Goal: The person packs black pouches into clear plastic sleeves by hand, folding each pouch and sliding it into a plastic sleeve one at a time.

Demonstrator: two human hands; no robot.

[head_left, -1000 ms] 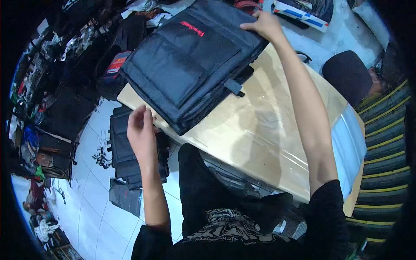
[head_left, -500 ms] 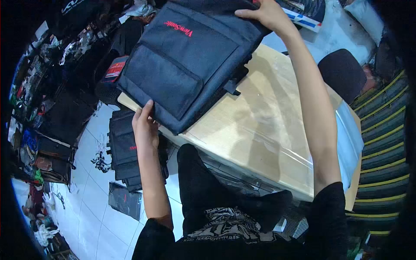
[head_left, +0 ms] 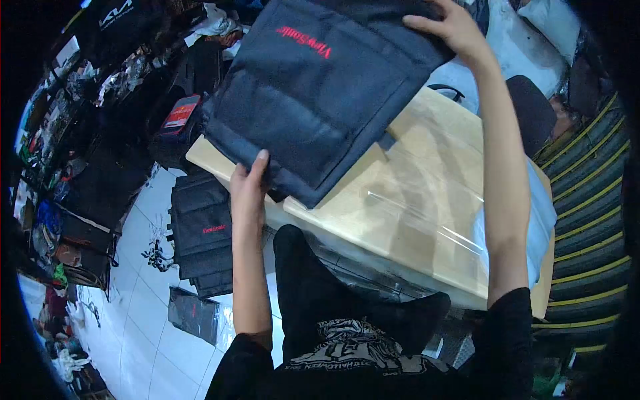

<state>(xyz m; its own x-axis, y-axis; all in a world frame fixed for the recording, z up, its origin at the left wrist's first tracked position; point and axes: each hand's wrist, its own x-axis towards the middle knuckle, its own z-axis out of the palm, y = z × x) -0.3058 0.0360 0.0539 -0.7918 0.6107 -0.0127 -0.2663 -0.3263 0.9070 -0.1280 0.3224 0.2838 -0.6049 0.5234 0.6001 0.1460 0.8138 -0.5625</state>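
A flat black bag (head_left: 300, 100) with red ViewSonic lettering lies tilted over the far left part of a tan, plastic-covered table (head_left: 427, 220). My left hand (head_left: 250, 187) grips its near left edge, the thumb on top and the other fingers hidden beneath. At the bag's far right edge, my right hand (head_left: 453, 30) holds it with thumb and a finger over the top; the remaining fingertips are out of sight. The bag's far edge runs out of the frame.
More black bags (head_left: 200, 233) are stacked on the white tiled floor (head_left: 140, 313) left of the table. A packaged dark item (head_left: 193, 313) lies below them. A dark stool (head_left: 533, 113) stands behind the table. Cluttered shelves line the left side.
The bag has shifted right and turned its lettered face more toward the camera. My left hand has closed on its near edge, and my right hand has moved right with it.
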